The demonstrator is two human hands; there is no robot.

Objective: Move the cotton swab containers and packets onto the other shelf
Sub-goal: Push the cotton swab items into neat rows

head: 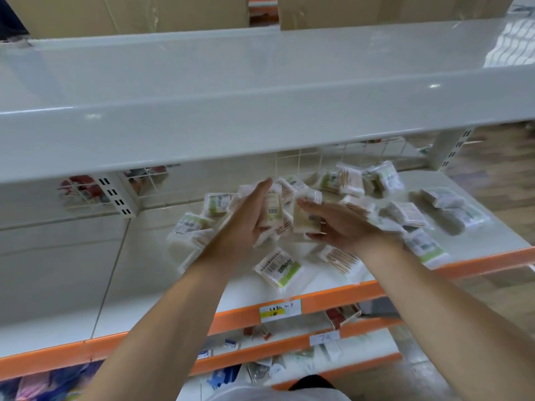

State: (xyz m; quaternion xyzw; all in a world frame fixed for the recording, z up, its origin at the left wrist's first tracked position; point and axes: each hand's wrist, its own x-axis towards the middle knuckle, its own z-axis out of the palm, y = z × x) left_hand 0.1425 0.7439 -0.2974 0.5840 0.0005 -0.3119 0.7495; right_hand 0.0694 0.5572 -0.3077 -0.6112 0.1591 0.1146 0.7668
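Several cotton swab packets lie scattered on a white shelf (477, 244) with an orange front edge. My left hand (246, 218) holds a packet with a barcode (272, 208) above the pile. My right hand (338, 224) grips another packet (304, 217) right beside it. One loose packet with a green label (279, 267) lies near the shelf's front, below my hands. More packets (350, 179) sit toward the back right, and a round swab container (181, 244) lies at the left of the pile.
A bare white upper shelf (260, 91) spans the view above the pile, with cardboard boxes (130, 13) behind it. Lower orange-edged shelves (289, 340) hold small boxed goods. A price tag (280, 309) hangs on the front edge. A wire grid backs the shelf.
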